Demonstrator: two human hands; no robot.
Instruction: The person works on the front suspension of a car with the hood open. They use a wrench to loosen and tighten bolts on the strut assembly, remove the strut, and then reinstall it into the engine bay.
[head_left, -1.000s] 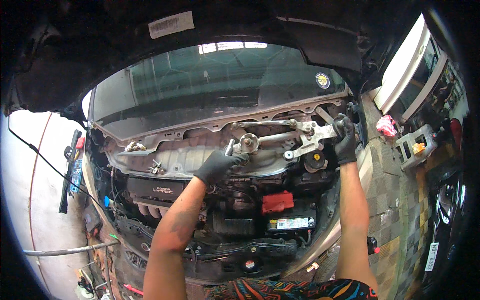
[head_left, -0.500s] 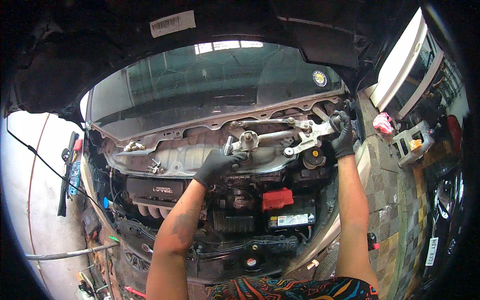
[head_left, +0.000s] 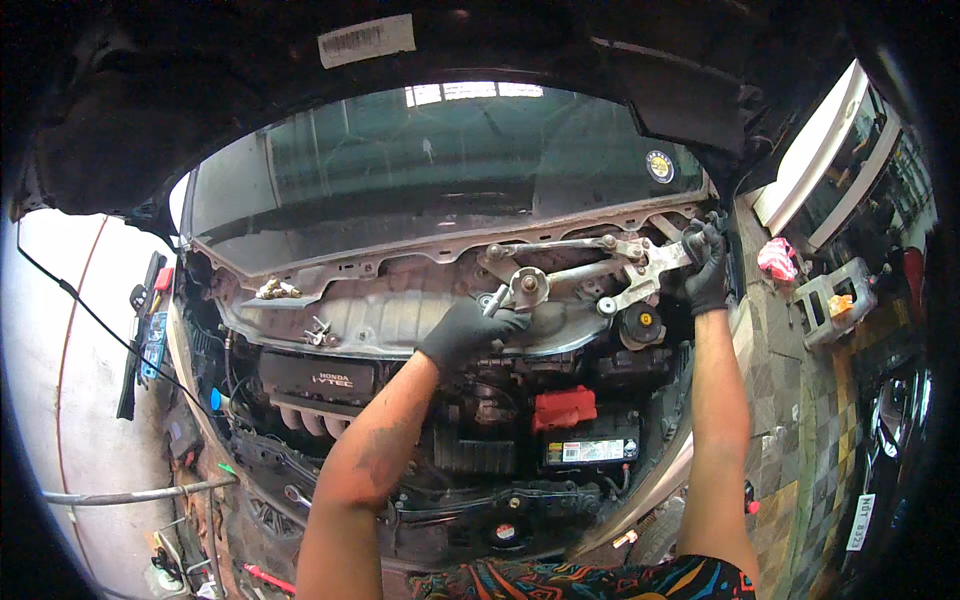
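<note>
Both my hands wear dark gloves and hold a metal windshield wiper linkage [head_left: 592, 270] over the cowl trough [head_left: 385, 300], below the windshield. My left hand [head_left: 470, 328] is closed about the linkage's left end, beside the round pivot [head_left: 529, 286]; a short metal shaft sticks up by the thumb. My right hand [head_left: 707, 268] grips the far right end, close to the fender, its fingers partly hidden. The linkage rods run slanted between the two hands.
Small metal parts [head_left: 279, 289] and more hardware [head_left: 318, 333] lie on the cowl's left. Nearer me are the engine cover [head_left: 318, 378], the battery [head_left: 592, 452] and a red cover [head_left: 564, 408]. The raised hood [head_left: 500, 45] hangs overhead; its prop rod [head_left: 110, 320] slants at left.
The view has shifted, so the scene sits further right in the picture. Against the cowl, the linkage and my hands have moved slightly right. Both hands keep their hold.
</note>
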